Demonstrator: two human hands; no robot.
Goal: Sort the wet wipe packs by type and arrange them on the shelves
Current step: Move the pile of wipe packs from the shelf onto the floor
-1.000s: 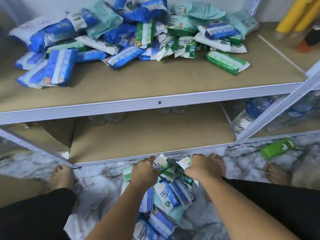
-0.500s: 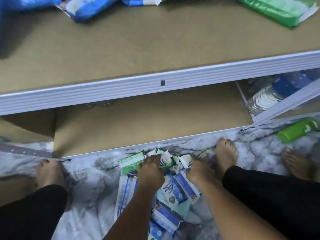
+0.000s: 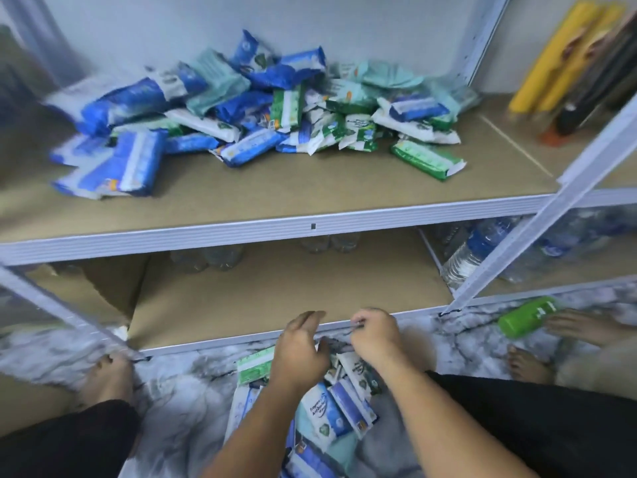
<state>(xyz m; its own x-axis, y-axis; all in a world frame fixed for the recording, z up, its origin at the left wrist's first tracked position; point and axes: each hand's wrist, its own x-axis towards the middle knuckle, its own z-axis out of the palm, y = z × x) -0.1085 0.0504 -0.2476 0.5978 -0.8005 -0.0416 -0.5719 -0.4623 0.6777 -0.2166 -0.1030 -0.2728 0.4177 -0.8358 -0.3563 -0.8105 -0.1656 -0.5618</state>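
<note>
Marble floor, "Antibacterial" wet wipe packs beneath left hand, right hand; curled fingers, grip unclear.

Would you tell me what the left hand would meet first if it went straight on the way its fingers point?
The left hand would probably meet the bare board of the lower shelf first, though depth is unclear.

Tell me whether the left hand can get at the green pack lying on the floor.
Probably yes: the green pack lies flat right beside the left hand, with nothing on top of it.
</note>
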